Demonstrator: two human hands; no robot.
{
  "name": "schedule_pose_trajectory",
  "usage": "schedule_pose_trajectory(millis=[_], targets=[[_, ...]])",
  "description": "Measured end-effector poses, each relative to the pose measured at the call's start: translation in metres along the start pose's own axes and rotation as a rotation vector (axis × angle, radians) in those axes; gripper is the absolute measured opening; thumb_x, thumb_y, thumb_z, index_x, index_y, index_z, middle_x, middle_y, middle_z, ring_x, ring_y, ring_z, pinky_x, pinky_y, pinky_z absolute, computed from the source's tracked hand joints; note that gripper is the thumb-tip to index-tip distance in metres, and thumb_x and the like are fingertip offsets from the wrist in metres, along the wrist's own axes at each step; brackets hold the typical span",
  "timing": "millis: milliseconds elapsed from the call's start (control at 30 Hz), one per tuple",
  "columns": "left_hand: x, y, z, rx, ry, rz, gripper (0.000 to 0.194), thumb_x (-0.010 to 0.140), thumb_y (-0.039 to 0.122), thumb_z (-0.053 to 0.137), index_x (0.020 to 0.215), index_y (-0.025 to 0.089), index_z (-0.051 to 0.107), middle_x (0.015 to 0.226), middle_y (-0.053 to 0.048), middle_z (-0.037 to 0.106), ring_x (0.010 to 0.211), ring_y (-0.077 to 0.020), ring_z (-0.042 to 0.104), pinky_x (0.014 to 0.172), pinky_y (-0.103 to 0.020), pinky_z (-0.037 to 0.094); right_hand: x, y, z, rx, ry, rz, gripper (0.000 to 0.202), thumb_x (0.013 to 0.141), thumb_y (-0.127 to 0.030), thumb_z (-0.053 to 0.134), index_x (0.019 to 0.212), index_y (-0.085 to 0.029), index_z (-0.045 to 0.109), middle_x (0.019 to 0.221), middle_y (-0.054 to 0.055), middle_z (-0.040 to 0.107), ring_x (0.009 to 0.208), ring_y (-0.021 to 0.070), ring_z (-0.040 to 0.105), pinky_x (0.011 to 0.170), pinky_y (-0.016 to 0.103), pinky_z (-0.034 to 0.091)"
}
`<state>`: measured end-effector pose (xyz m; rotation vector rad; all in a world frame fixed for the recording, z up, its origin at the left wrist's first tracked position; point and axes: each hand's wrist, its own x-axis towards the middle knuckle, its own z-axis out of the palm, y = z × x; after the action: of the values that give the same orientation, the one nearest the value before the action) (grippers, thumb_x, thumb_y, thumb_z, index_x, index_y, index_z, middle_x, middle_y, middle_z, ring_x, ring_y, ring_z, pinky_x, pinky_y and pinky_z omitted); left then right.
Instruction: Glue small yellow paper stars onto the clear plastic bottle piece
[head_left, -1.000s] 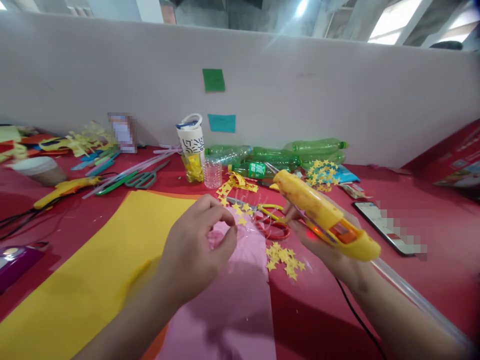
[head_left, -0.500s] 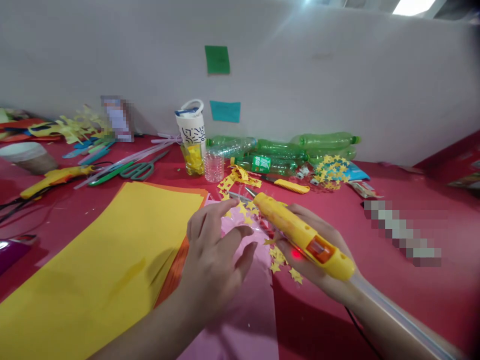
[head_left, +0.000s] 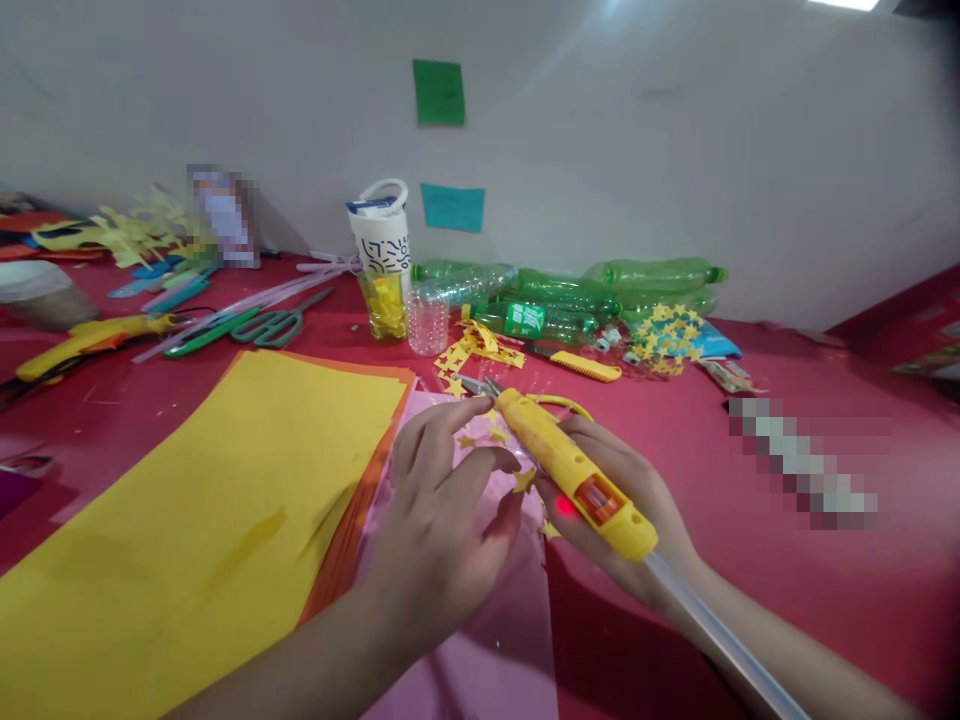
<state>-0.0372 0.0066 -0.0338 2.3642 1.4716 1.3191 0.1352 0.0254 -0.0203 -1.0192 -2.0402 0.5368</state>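
A yellow hot glue gun (head_left: pixel 574 470) is wrapped in my right hand (head_left: pixel 637 490), its nozzle pointing up and left and a long clear glue stick (head_left: pixel 720 630) out of its back. A red light glows by the fingers. My left hand (head_left: pixel 442 510) is close beside it, over pink paper (head_left: pixel 510 620), the thumb and a bent finger closed about a small yellow paper star (head_left: pixel 523 481). Its index fingertip is near the nozzle. More yellow stars (head_left: pixel 466 441) lie on the pink sheet, partly hidden by the hands. Scissors with yellow handles (head_left: pixel 562 402) lie behind the gun.
Yellow sheets (head_left: pixel 187 500) over orange paper lie at left. Behind are a white tumbler (head_left: pixel 381 245), a clear plastic cup (head_left: pixel 428 325), green bottles (head_left: pixel 562 300), a yellow cutter (head_left: pixel 585 365) and a star cluster (head_left: pixel 666 338). Green scissors (head_left: pixel 277 322) and another glue gun (head_left: pixel 90 345) are at left.
My right hand has moved left with the glue gun. My left hand has shifted slightly right, its thumb and finger now meeting the star. The view has tilted down a little.
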Motion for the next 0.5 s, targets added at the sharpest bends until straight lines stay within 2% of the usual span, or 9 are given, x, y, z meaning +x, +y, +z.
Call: schedule_pose_trajectory(millis=[133,300,500], targets=[[-0.0002,-0.0010,0.0006,0.005,-0.003,-0.001,0.020,0.075,0.013,0.064,0.092,0.022,0.061,0.131,-0.009,0.046,0.123,-0.0289,0.042,0.101,-0.049,0.036,-0.0010,0.0010,-0.0002,0.015,0.012,-0.036,0.008,0.077,-0.015,0.059,0.080,-0.022,0.055,0.090,0.005,0.059,0.091,0.0209,0.058,0.074,0.029,0.048],[0.0006,-0.0043,-0.0007,0.032,0.013,0.000,0.017,0.074,0.020,0.066,0.090,0.021,0.062,0.128,-0.011,0.048,0.122,-0.0306,0.042,0.101,-0.051,0.036,-0.0026,0.0003,-0.0040,0.009,0.013,-0.023,0.015,0.075,-0.011,0.063,0.082,-0.022,0.056,0.085,0.001,0.056,0.080,0.0163,0.058,0.070,0.026,0.049],[0.0008,-0.0076,-0.0015,-0.006,-0.022,-0.022,0.015,0.072,0.016,0.065,0.086,0.021,0.063,0.128,-0.010,0.048,0.123,-0.0300,0.042,0.103,-0.051,0.036,-0.0014,0.0011,-0.0065,-0.081,0.096,-0.038,0.016,0.072,-0.009,0.062,0.073,-0.023,0.053,0.086,0.001,0.058,0.080,0.0175,0.061,0.064,0.025,0.051]])
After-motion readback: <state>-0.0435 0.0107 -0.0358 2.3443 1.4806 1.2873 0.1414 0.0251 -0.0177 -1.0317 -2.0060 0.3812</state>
